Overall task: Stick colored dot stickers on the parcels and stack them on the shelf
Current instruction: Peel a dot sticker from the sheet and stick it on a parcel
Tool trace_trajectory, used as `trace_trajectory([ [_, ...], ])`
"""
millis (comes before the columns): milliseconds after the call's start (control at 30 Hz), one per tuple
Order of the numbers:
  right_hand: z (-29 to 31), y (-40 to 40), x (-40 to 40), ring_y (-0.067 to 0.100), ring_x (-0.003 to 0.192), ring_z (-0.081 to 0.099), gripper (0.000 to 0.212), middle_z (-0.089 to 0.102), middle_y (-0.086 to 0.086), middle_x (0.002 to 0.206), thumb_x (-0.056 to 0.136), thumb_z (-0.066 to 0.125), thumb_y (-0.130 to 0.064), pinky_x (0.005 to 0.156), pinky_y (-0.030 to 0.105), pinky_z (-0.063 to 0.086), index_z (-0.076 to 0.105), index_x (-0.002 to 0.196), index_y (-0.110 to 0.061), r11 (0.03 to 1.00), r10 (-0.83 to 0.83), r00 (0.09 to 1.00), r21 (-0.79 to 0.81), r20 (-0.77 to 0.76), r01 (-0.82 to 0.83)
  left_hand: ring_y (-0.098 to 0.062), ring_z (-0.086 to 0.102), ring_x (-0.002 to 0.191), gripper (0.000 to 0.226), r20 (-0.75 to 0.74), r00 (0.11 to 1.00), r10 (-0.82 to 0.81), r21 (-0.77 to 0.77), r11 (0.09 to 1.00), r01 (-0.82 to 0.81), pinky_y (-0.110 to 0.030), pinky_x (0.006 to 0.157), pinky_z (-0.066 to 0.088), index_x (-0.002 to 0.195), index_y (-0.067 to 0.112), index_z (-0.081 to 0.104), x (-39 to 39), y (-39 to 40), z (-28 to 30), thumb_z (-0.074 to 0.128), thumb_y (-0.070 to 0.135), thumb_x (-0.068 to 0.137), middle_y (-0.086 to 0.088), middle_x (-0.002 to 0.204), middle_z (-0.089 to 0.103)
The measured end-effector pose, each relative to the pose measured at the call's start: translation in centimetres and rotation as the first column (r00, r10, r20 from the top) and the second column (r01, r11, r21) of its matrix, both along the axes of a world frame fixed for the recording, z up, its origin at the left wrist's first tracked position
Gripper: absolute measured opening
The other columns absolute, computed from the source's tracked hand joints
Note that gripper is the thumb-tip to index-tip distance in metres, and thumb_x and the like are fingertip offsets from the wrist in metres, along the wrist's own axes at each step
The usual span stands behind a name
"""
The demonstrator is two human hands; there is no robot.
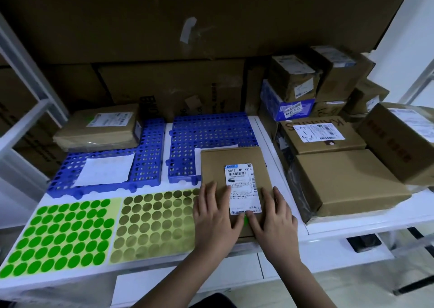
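White shelf (150,270): sticker sheets (61,237) left, stacked boxes (347,181) right; fingers (212,190) spread flat on parcel (234,159).

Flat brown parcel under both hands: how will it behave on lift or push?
The flat brown parcel looks like stiff cardboard with crisp edges, so it probably won't flop. Thin and wide, it seems unlikely to tip or roll. The left hand and right hand rest flat on it; smooth board may slide when pushed.
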State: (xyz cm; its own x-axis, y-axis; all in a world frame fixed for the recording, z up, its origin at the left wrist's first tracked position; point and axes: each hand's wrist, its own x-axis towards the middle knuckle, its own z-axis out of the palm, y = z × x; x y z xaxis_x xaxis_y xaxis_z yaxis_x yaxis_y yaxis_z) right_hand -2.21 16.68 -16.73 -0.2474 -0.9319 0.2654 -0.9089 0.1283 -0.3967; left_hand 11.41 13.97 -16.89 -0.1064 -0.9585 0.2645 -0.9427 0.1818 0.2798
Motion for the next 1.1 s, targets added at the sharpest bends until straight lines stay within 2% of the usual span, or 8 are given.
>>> trace_trajectory([
  [233, -0.2, 0.2, 0.2, 0.033, 0.106, 0.062, 0.06, 0.051, 0.013, 0.135, 0.081, 0.043, -0.054, 0.074, 0.043, 0.052, 0.049, 0.13, -0.02, 1.0, -0.012, 1.0, 0.028, 0.011, 0.011, -0.033, 0.031, 0.137, 0.056, -0.112, 0.993, -0.042, 0.019, 0.999, 0.044, -0.045, 0.096, 0.044, 0.128, 0.024, 0.053, 0.3, 0.0, -0.2, 0.042, 0.05, 0.079, -0.01, 0.14, 0.044],
  [333, -0.3, 0.0, -0.3, 0.03, 0.119, 0.053, 0.051, 0.044, 0.009, 0.139, 0.09, 0.056, -0.038, 0.088, 0.043, 0.049, 0.046, 0.136, -0.018, 1.0, 0.011, 0.976, -0.009, 0.215, -0.009, -0.029, 0.027, 0.139, 0.05, -0.208, 0.97, -0.124, -0.006, 0.992, 0.126, -0.042, 0.106, 0.033, 0.13, 0.026, 0.05, 1.4, -0.1, -0.7, 0.042, 0.044, 0.084, -0.007, 0.144, 0.04],
  [433, 0.0, -0.2, -1.3, 0.019, 0.126, 0.044, 0.052, 0.044, 0.002, 0.137, 0.093, 0.058, -0.024, 0.101, 0.031, 0.037, 0.039, 0.141, -0.017, 1.0, 0.003, 0.859, 0.015, 0.512, -0.013, -0.022, 0.028, 0.138, 0.045, -0.349, 0.924, -0.155, -0.052, 0.988, 0.146, -0.036, 0.11, 0.028, 0.132, 0.024, 0.047, 2.6, 0.0, -1.1, 0.051, 0.03, 0.088, -0.003, 0.146, 0.035],
  [567, 0.9, -1.3, -1.9, 0.014, 0.114, 0.05, 0.051, 0.05, 0.0, 0.129, 0.096, 0.055, -0.023, 0.094, 0.027, 0.038, 0.034, 0.142, -0.022, 0.993, -0.111, 0.612, 0.118, 0.783, 0.029, -0.009, 0.028, 0.133, 0.061, -0.643, 0.766, 0.012, 0.062, 0.997, 0.036, -0.021, 0.106, 0.025, 0.142, 0.02, 0.035, 2.7, 0.3, -0.1, 0.06, 0.007, 0.087, 0.003, 0.144, 0.029],
  [633, 1.3, -2.1, -2.4, 0.017, 0.109, 0.052, 0.047, 0.052, 0.002, 0.126, 0.097, 0.052, -0.031, 0.091, 0.03, 0.04, 0.037, 0.141, -0.022, 0.977, -0.189, 0.53, 0.21, 0.826, 0.021, -0.006, 0.034, 0.123, 0.062, -0.786, 0.581, 0.209, 0.259, 0.966, 0.003, -0.018, 0.101, 0.028, 0.144, 0.019, 0.029, 2.4, -0.2, 0.6, 0.058, 0.01, 0.09, 0.005, 0.136, 0.032],
  [733, 1.4, -3.1, -3.0, 0.022, 0.109, 0.055, 0.045, 0.056, 0.004, 0.127, 0.097, 0.048, -0.041, 0.09, 0.033, 0.042, 0.045, 0.136, -0.019, 0.946, -0.262, 0.509, 0.323, 0.82, -0.033, -0.014, 0.045, 0.119, 0.055, -0.858, 0.326, 0.397, 0.442, 0.894, 0.074, -0.032, 0.103, 0.038, 0.144, 0.017, 0.03, 2.1, -1.1, 1.5, 0.053, 0.015, 0.094, 0.001, 0.138, 0.043],
  [833, 1.7, -3.3, -2.9, 0.021, 0.107, 0.057, 0.043, 0.058, 0.003, 0.123, 0.097, 0.047, -0.044, 0.084, 0.032, 0.043, 0.048, 0.133, -0.02, 0.939, -0.263, 0.492, 0.337, 0.83, -0.065, -0.013, 0.05, 0.108, 0.043, -0.848, 0.266, 0.459, 0.506, 0.849, 0.148, -0.028, 0.09, 0.04, 0.136, 0.022, 0.037, 1.7, -1.4, 2.5, 0.049, 0.017, 0.096, 0.006, 0.125, 0.05],
  [1100, 2.9, -3.2, -2.5, 0.015, 0.097, 0.061, 0.037, 0.063, 0.0, 0.114, 0.096, 0.049, -0.044, 0.069, 0.026, 0.047, 0.052, 0.128, -0.025, 0.971, -0.18, 0.449, 0.23, 0.875, -0.06, -0.019, 0.05, 0.119, 0.047, -0.837, 0.247, 0.488, 0.539, 0.813, 0.222, -0.035, 0.099, 0.042, 0.14, 0.027, 0.035, 2.6, -2.4, 4.0, 0.051, 0.026, 0.095, 0.001, 0.134, 0.049],
])
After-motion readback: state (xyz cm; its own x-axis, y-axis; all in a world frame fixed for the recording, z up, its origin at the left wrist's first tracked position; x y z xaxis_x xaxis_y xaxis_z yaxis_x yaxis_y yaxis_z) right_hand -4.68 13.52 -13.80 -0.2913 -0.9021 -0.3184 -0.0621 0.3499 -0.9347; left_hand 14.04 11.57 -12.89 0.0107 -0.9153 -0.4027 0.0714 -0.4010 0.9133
